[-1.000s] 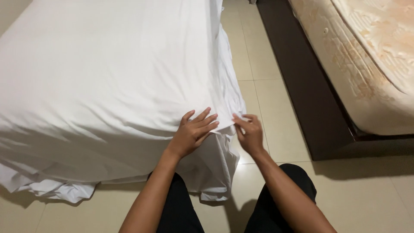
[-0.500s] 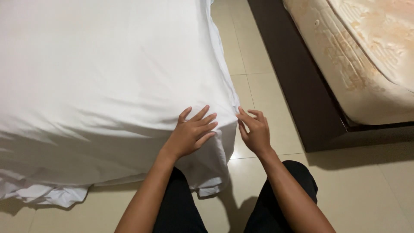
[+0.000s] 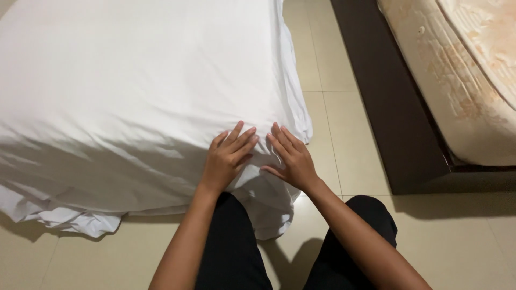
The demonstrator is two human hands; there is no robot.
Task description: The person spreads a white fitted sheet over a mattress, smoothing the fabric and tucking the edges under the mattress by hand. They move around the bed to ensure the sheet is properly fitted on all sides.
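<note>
Hands point(image 3: 263, 158) flat on smooth white sheet point(image 3: 134, 80)

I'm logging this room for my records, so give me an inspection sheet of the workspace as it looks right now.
Surface: mattress covered by a white sheet, mostly smooth, creased near the corner.
Job's things: the sheet's loose edge hangs to the tiled floor and bunches at lower left.
Clutter: nothing seen.
Grippers: left hand and right hand lie flat, fingers spread, side by side on the sheet at the corner.
Cables: nothing seen.
Surroundings: bare patterned mattress on a dark bed frame to the right.
</note>
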